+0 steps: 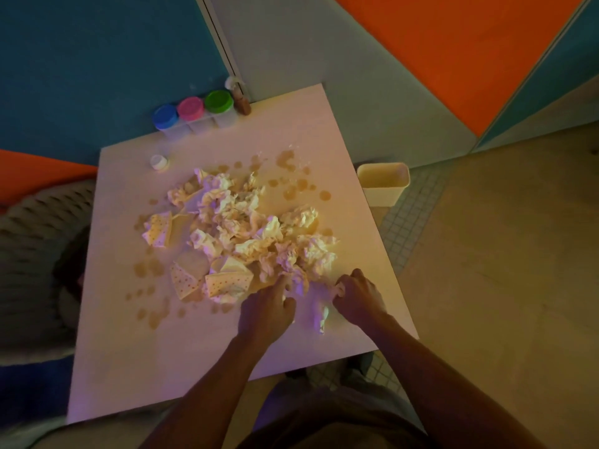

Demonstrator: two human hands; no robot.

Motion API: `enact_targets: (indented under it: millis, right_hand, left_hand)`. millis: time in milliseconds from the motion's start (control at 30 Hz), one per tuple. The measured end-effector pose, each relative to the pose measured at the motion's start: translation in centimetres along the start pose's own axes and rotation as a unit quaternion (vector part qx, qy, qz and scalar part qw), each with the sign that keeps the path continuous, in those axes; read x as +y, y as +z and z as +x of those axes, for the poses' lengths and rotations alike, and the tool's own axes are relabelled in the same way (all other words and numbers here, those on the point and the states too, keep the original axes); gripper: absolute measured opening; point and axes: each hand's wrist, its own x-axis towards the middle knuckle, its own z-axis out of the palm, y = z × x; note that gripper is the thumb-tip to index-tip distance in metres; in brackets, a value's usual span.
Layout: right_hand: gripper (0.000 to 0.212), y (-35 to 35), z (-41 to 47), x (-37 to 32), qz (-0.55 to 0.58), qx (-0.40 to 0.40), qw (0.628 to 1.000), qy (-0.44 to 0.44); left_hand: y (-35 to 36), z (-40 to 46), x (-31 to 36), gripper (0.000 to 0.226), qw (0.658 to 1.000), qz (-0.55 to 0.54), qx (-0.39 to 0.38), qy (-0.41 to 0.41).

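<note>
Many crumpled napkins (240, 222) lie heaped at the middle of the table (129, 351), presumably gathered to soak up the brown spills (291, 189) dotted around them. At the heap's near edge the left hand (267, 307) digs in with curled fingers; whether it has closed on paper cannot be told. The right hand (356, 296) pinches a white scrap (338, 289). A bin (382, 186) stands just beside the table, handy for waste; lidded jars (191, 115) sit along the far edge, clear of the mess.

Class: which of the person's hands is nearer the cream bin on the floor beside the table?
Right. The right hand grips a tissue near the right edge of the table, closer to the bin; the left hand is further left, at the tissue pile.
</note>
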Motion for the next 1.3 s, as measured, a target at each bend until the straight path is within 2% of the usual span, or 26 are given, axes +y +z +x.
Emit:
enact_targets:
  millis: [233,367,567,733,867,1100,1167,1300]
  right_hand:
    - [0.026,-2.8,-0.2,1.2,0.073,0.027,0.996,-0.046]
    - [0.029,-4.0,0.1,0.0,0.065,0.011,0.994,-0.087]
    - [0.061,-3.4,1.5,-1.6,-0.035,-0.03,0.991,-0.125]
    - [0.062,-1.8,2.6,-2.5,-0.103,-0.065,0.987,-0.101]
    - [0.05,-1.1,3.0,-2.9,-0.097,-0.066,0.991,-0.064]
    - [0.04,-1.5,2.9,-2.5,-0.034,-0.042,0.998,-0.032]
    - [0.039,-1.9,2.7,-2.1,-0.015,-0.029,0.999,-0.017]
    - [0.033,-2.9,1.9,-1.7,0.026,0.006,0.999,0.031]
  left_hand:
    - [1.2,2.2,2.5,0.065,0.992,0.125,0.021,0.023]
    - [1.8,3.0,2.4,0.047,0.986,0.162,0.015,0.023]
    - [0.5,2.8,2.3,0.023,0.992,0.125,0.013,0.021]
    - [-1.0,1.1,1.4,0.018,0.998,0.062,0.02,0.001]
    - [-1.9,-0.4,0.7,0.015,1.0,0.016,0.011,-0.014]
    - [-1.4,-1.4,-0.1,0.016,0.995,0.004,0.01,0.103]
    - [-1.3,-1.4,0.5,0.02,0.99,0.005,-0.035,0.136]
    - [-0.1,-0.5,1.4,0.051,0.966,0.028,-0.149,0.211]
